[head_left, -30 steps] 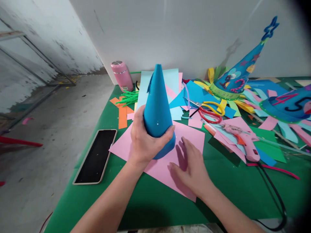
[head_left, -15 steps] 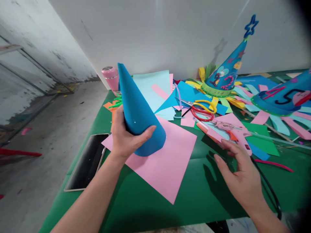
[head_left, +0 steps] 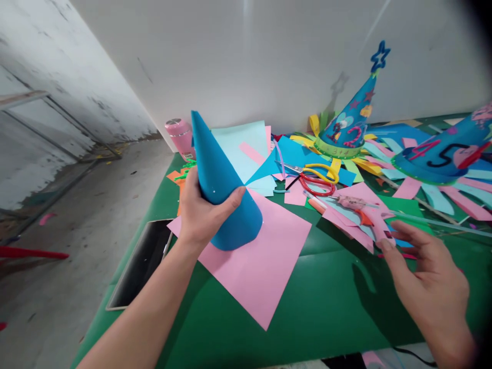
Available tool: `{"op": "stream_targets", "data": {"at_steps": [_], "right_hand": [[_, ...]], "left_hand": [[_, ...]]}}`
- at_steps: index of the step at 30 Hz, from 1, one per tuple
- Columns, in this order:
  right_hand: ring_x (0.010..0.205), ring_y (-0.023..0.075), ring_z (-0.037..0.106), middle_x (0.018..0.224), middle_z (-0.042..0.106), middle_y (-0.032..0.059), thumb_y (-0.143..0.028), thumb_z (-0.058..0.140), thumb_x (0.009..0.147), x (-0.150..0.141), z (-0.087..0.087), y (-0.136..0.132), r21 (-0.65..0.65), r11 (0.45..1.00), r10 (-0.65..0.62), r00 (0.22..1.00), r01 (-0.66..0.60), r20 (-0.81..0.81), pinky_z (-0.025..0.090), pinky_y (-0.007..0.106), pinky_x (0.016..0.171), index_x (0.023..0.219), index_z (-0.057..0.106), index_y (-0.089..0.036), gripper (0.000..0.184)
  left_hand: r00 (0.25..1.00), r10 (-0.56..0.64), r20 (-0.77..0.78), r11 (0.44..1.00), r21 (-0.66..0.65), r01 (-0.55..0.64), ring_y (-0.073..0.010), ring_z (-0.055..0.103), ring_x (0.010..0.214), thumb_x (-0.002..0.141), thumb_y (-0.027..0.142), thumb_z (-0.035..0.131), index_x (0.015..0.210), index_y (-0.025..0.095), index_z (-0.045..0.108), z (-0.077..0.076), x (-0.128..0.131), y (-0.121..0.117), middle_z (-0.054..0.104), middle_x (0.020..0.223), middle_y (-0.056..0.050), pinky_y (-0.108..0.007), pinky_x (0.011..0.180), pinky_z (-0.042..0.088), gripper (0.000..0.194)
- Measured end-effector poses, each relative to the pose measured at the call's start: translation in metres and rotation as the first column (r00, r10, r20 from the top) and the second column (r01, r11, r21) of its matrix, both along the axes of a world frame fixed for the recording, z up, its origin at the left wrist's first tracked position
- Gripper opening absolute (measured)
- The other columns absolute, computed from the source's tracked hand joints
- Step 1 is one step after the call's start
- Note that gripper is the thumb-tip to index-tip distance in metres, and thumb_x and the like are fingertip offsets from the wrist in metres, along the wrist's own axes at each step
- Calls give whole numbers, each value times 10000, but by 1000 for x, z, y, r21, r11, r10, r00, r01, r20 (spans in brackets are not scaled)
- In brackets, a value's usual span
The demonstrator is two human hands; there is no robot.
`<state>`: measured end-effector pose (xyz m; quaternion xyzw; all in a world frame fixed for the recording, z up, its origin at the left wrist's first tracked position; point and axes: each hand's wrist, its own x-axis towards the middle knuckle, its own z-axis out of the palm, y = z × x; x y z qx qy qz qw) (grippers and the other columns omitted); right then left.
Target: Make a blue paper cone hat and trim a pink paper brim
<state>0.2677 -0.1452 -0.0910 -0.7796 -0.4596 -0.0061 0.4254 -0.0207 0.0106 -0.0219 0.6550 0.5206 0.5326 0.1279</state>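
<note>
My left hand (head_left: 205, 210) is wrapped round a plain blue paper cone (head_left: 230, 223), its tip pointing up and leaning left. The cone's base is over a square of pink paper (head_left: 265, 277). To the right, my right hand (head_left: 428, 274) has its thumb and fingers apart, beside the handle of a pink hot glue gun (head_left: 378, 218) with an orange trigger. Whether the thumb touches the handle I cannot tell. A clear glue stick sticks out of the gun's back. Under the gun lie pink and pale blue paper pieces (head_left: 348, 225).
Scissors (head_left: 319, 177) with yellow and red handles lie behind. Two decorated blue cone hats (head_left: 344, 128) (head_left: 442, 154) with paper-strip fringes stand at the right. A pink bottle (head_left: 181, 138) and a dark-screened tablet (head_left: 140, 264) are at the left of the green-covered table (head_left: 307, 312).
My right hand has moved right and slightly down, from the front of the glue gun to beside its handle. My left hand keeps hold of the cone. The view has shifted slightly.
</note>
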Motion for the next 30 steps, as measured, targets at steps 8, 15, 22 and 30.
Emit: {"op": "stream_targets", "data": {"at_steps": [8,15,22,30], "right_hand": [[918,230,597,1090,618,63,-333,573,853,-29,1,7,66,976,206,979,-206,4,472,373,808,1171,553,-266,325],[1043,194,578,1213,578,62,-396,593,858,-119,5,27,201,761,447,273,-617,-852,449,377,908,1181,515,-277,352],[1009,186,600,1093,647,59,-389,759,703,-157,-1,52,200,863,173,-99,-465,-980,416,320,873,1048,592,-214,421],[819,148,630,792,694,22,-298,770,612,-164,5,64,163,886,61,-239,-433,-969,403,255,706,856,581,-199,324]], "left_hand": [[999,-27,17,998,-58,28,-210,594,808,566,372,753,901,219,524,-3,2,5,592,857,-9,-374,713,513,434],[974,-6,226,992,-120,34,-207,625,798,548,411,788,947,211,568,-2,-2,9,633,888,-22,-345,671,529,498],[936,65,347,983,-184,0,-215,648,791,524,446,806,960,204,572,2,-11,16,660,889,-33,-340,661,541,550],[920,76,383,977,-213,8,-225,658,806,563,444,798,982,206,574,7,-14,18,671,931,-48,-348,683,551,531]]}}
